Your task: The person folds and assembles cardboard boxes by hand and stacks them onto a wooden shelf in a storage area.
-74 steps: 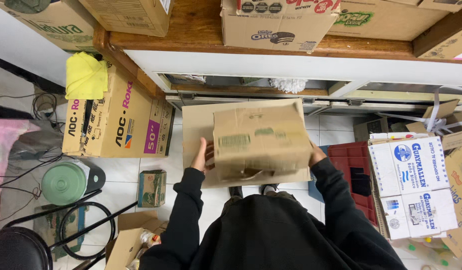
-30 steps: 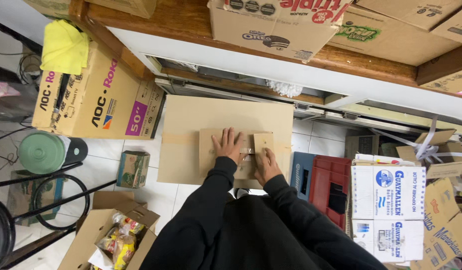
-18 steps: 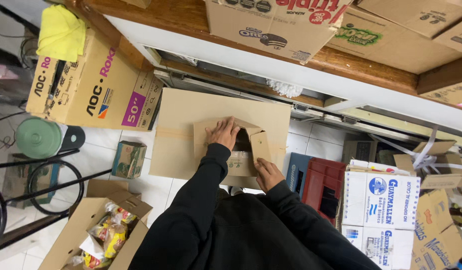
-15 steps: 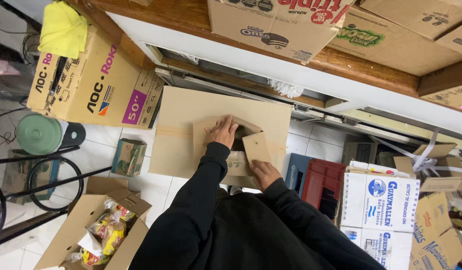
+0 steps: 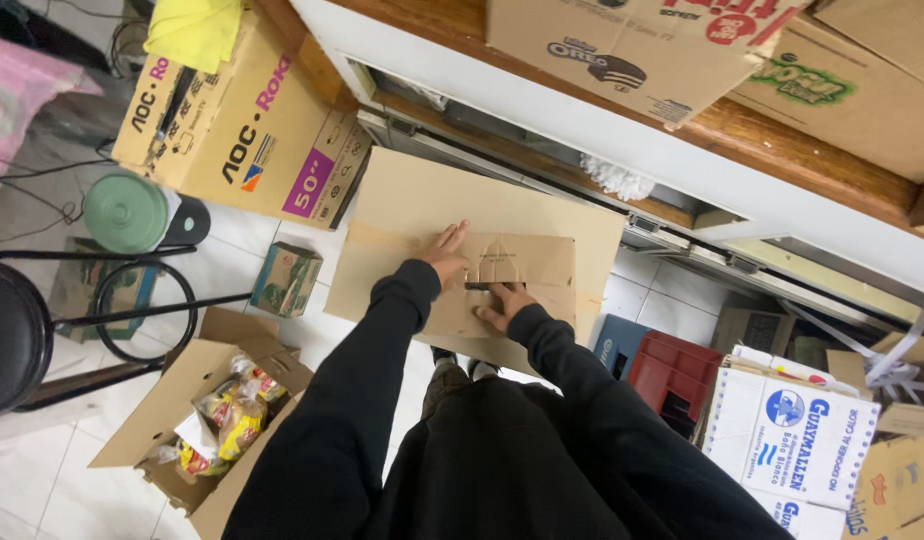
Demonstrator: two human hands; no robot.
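A small brown cardboard box [image 5: 527, 262] lies with its flaps folded over, on a larger flat sheet of cardboard [image 5: 437, 190]. My left hand [image 5: 446, 251] presses flat on the box's left flap, fingers spread. My right hand [image 5: 503, 303] presses flat on the flap near the middle seam, just below a small gap between the flaps. Both sleeves are black. Neither hand grips anything.
A big television carton [image 5: 244, 120] with a yellow cloth [image 5: 194, 30] on it stands at left. An open box of snack packets [image 5: 214, 415] sits on the tiled floor at lower left, near a small green box [image 5: 286, 280], a black stool [image 5: 12, 335] and a red crate [image 5: 677, 375].
The box was held upright in both hands, then laid down on the sheet. Its flaps stood open half a second ago; now both hands press them flat.
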